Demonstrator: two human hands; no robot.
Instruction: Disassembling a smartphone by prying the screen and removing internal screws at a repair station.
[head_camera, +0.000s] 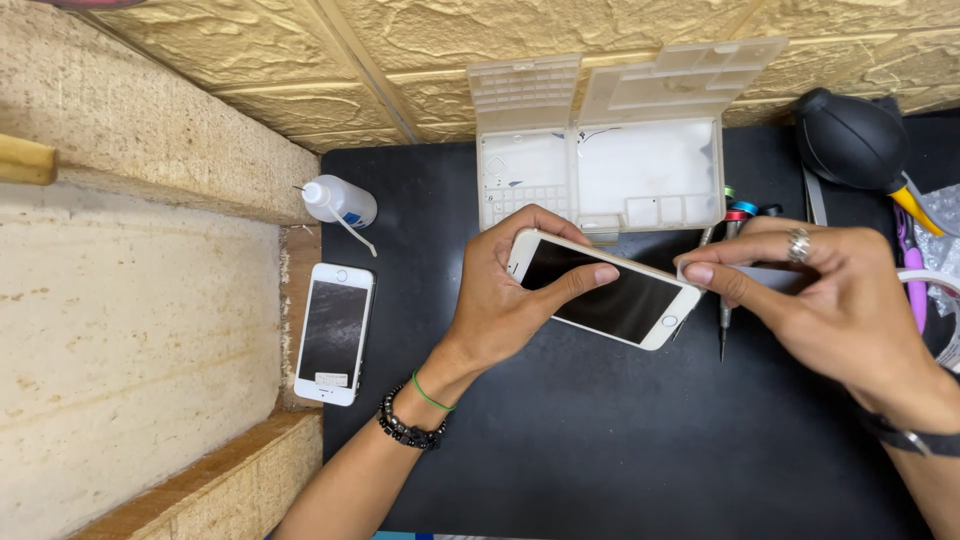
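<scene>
White smartphone (605, 290), dark screen up, mid-frame over the black mat (620, 450). Left hand (500, 290) grasps its top end, thumb on the glass; right hand (820, 290) pinches the home-button end. Screen looks seated, nothing lifted yet, likely early. Above, clear parts box (600, 170) is open, compartments mostly empty. Second white phone (335, 333) lies left beside a squeeze bottle (340, 203); screwdrivers (728, 260) and black air blower (850, 140) upper right.

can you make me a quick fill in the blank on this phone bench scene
1. The left hand and right hand hold a white ____ above the black mat.
2. A second phone lies to the ____ of the mat.
3. The clear parts box has its lid ____.

Missing words: phone; left; open
</scene>
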